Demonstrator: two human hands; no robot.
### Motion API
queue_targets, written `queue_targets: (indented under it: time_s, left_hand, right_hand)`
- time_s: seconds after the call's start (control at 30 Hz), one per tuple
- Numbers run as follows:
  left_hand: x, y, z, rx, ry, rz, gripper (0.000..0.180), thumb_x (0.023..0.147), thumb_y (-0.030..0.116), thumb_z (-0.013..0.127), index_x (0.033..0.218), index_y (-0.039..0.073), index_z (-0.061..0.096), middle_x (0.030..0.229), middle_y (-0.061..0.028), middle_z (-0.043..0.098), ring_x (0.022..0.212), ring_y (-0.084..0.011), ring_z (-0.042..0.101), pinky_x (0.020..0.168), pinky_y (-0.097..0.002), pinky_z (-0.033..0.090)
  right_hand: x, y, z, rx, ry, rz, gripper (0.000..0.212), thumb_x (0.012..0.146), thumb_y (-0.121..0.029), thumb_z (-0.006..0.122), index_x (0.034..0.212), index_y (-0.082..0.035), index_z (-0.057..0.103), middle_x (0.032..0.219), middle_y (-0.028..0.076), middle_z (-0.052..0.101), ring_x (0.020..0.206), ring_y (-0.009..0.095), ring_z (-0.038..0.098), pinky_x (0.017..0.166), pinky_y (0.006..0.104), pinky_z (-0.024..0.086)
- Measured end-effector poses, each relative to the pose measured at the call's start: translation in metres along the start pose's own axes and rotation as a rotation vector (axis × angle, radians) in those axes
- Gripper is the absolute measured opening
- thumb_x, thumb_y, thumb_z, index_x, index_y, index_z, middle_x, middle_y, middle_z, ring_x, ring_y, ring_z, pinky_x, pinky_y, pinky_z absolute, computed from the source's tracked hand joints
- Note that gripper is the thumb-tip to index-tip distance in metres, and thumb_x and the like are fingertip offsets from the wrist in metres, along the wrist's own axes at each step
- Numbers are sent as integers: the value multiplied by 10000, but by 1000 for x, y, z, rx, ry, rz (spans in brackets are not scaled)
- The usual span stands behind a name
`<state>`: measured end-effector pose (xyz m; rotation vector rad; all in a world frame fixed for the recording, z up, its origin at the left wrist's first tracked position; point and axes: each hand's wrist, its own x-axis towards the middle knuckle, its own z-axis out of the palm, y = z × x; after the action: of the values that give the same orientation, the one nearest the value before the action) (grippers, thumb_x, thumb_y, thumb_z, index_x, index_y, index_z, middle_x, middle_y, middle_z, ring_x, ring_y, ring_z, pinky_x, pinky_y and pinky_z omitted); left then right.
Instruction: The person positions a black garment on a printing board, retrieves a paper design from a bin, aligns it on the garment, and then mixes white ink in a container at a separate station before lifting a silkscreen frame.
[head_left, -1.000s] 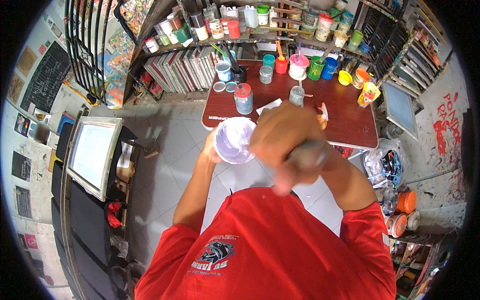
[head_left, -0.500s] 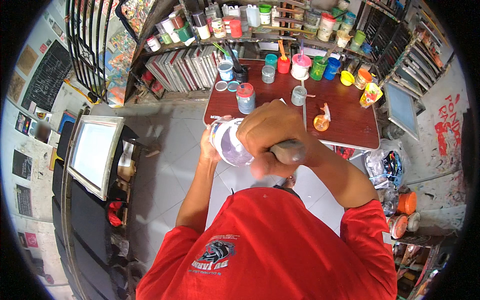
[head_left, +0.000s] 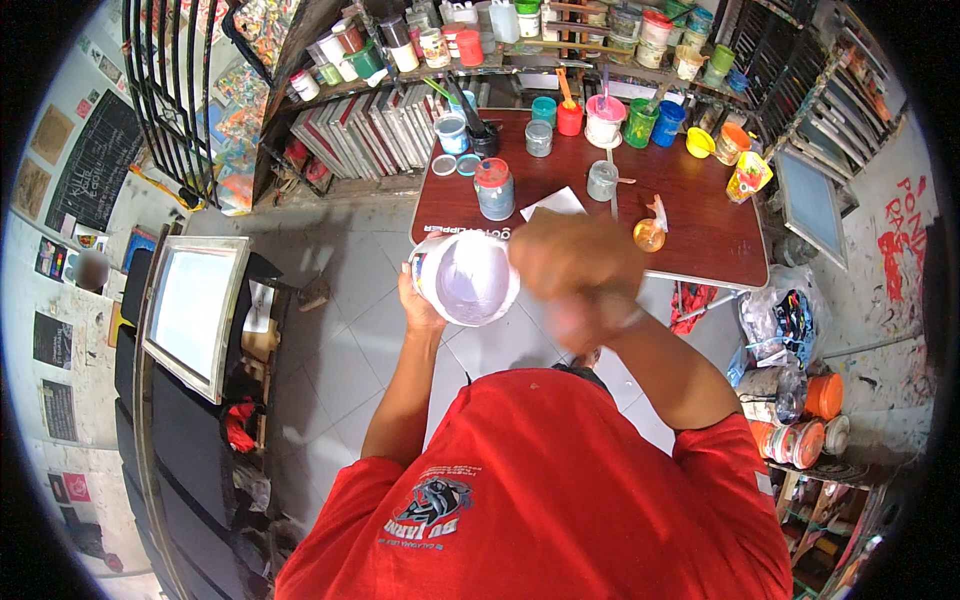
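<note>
My left hand (head_left: 417,305) holds a white plastic tub (head_left: 427,266) from its left side, tilted so that its mouth faces me. Pale lilac paint (head_left: 474,286) coats the inside of the tub. At the tub's right edge my right hand (head_left: 580,268) is closed in a fist, smeared by motion. The tool it grips is hidden now; half a second ago its rounded grey handle end showed in the fist. Beyond the tub stand a jar with a red rim (head_left: 494,190) and a sheet of white paper (head_left: 552,204) on the dark red table (head_left: 560,176).
Several paint pots, a small grey tub (head_left: 602,181) and an orange spray bottle (head_left: 649,235) stand on the table. Shelves (head_left: 420,75) with paint containers run behind it. A framed screen (head_left: 195,315) lies to my left; a plastic bag (head_left: 785,315) is at right.
My right hand has moved right, away from over the tub, so the tub's mouth and paint show more fully. My left hand still holds the tub in nearly the same place.
</note>
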<state>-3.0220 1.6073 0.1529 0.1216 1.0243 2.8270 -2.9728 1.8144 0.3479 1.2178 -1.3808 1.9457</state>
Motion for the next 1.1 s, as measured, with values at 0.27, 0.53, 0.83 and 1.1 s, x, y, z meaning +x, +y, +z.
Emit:
queue_targets:
  time_s: [0.27,0.53,0.83,1.1]
  left_hand:
    - [9,-4,-11,-54,1,2,664,925,535,375,1336,23,471,1329,-142,527,1244,-300,486,1048,-445,388]
    - [10,-2,-24,-84,89,19,702,914,573,378,1358,34,451,1315,-164,536,1197,-329,524,1027,-460,410]
    - [15,-4,-27,-262,-157,-356,692,932,559,368,1391,41,404,1337,-162,522,1229,-327,503,1073,-473,367]
    - [11,-4,-8,-152,-23,-361,673,943,556,336,1367,44,441,1342,-151,522,1239,-317,497,1063,-471,375]
  right_hand:
    - [-9,23,13,580,323,339,202,860,-156,673,718,-61,564,609,31,586,514,123,520,486,310,406]
    - [-18,22,20,7,100,243,215,861,-223,689,739,-58,623,619,40,579,511,165,510,500,280,394]
    - [26,17,32,106,-44,65,454,866,-326,693,584,-70,447,517,15,388,458,123,373,450,316,282]
    - [43,12,34,-36,-267,182,411,883,-245,650,580,-18,489,518,68,466,432,203,453,436,305,339]
